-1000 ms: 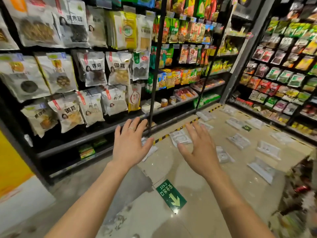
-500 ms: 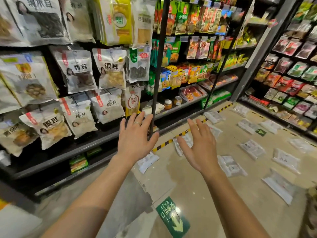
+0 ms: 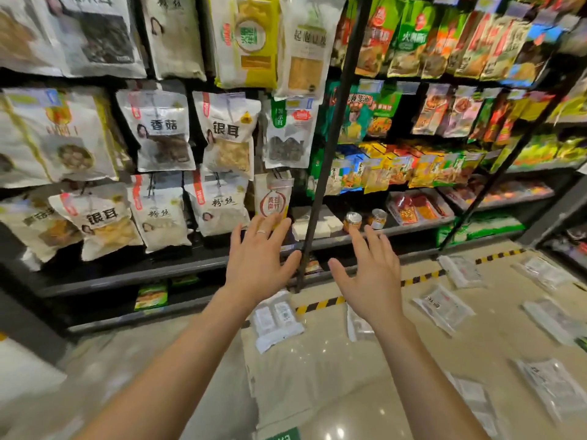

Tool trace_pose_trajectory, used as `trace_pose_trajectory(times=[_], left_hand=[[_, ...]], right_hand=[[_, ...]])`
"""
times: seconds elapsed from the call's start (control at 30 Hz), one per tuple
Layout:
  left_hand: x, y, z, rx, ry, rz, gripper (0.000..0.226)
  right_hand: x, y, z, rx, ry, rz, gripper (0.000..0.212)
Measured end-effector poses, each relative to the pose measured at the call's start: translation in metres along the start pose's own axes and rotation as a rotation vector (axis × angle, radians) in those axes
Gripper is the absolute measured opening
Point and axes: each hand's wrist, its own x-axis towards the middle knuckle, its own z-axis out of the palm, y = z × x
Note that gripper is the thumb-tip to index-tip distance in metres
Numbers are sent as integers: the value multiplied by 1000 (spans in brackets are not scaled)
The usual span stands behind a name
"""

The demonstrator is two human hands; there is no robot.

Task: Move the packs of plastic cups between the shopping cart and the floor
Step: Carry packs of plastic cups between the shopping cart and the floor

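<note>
Snack bags (image 3: pixel 162 131) hang over the shelf (image 3: pixel 127 276) on the left. The left hand (image 3: pixel 257 265) is held out, grip apart and empty, and so is the right hand (image 3: pixel 371 281) beside it. Packs of plastic cups (image 3: pixel 443 308) lie flat across the floor (image 3: pixel 317 376), below the hands and to the right.

Illumination is bright and even. The floor (image 3: pixel 317 376) shows glare spots. The shelves (image 3: pixel 127 274) bow; the edges blur.

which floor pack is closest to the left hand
The clear plastic pack with white labels just below the left hand; the other packs lie farther right, beneath or beyond the right hand.
</note>
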Motion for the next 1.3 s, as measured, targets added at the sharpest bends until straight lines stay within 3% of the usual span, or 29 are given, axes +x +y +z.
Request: trace_pose_trajectory(times=[0.23, 0.53, 0.83, 0.97, 1.3], left_hand=[[54, 23, 33, 59, 18, -159, 67], [108, -45, 122, 45, -103, -379, 67], [172, -127, 249, -52, -290, -505, 65], [178, -152, 312, -79, -357, -555, 77], [161, -208, 539, -21, -413, -714, 72]], right_hand=[[95, 56, 21, 33, -134, -96, 69], [191, 69, 122, 35, -281, -126, 68], [285, 80, 263, 38, -449, -133, 67], [308, 99, 334, 94, -443, -186, 62], [319, 194, 581, 179, -700, -135, 68]])
